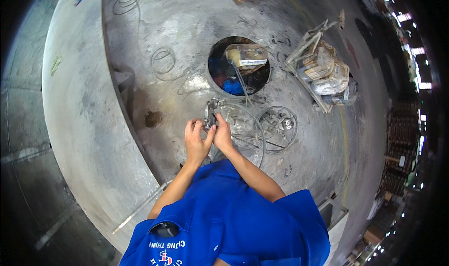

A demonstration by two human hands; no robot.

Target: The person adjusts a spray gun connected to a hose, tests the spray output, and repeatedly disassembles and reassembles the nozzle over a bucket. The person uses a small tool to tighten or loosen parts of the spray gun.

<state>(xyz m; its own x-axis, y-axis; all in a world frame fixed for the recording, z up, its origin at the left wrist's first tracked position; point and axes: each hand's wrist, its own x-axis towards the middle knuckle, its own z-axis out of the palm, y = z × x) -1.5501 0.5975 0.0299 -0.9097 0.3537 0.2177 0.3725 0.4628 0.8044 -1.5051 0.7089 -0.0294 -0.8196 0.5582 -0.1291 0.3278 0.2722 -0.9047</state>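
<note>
In front of my body, both hands are around a small metal spray gun [208, 114] with a grey hose running off it. My left hand [197, 140] has its fingers curled at the gun's near left side, with the thumb pointing in toward the other hand. The fingers of my right hand [222, 133] are closed around the dark handle part, partly hiding it. Just beyond the gun stands a round dark drum [211, 82], and a stained plastic jug [250, 55] sits across its top. Something blue [232, 86] shows inside the drum.
A looped hose [295, 130] lies on the floor at right, around metal fittings [286, 123]. Farther right, a metal frame [299, 55] holds several dirty plastic jugs [327, 74]. A long pale curved surface [89, 102] runs along the left. Thin hose loops [162, 60] lie beyond.
</note>
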